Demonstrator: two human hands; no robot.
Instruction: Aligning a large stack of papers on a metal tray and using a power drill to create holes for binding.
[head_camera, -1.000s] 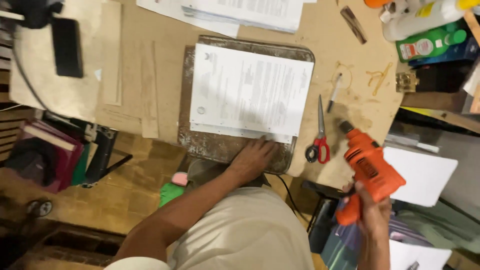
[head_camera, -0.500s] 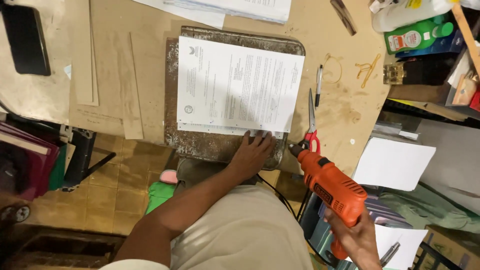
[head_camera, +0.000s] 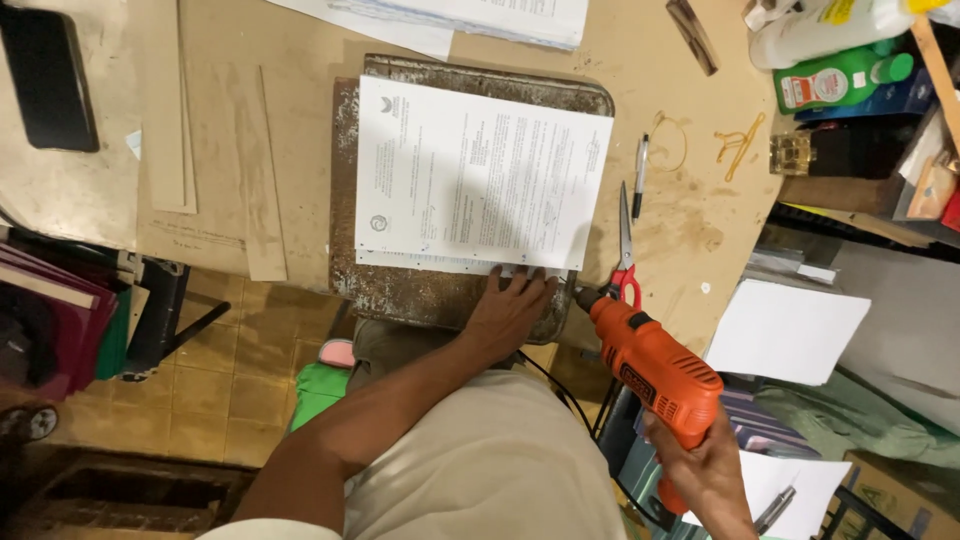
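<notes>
Currently I see left hand (head_camera: 512, 312) flat, open, pressing paper stack (head_camera: 478, 178); right hand (head_camera: 712, 462) grips orange drill (head_camera: 655, 362) just beside it.

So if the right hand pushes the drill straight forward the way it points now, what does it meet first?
The right hand aims the orange drill up-left. Probably the metal tray's near right corner first, beside the left hand; depth is unclear.

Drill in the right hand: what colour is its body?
Orange with black trim, on the drill held in the right hand; head view.
</notes>
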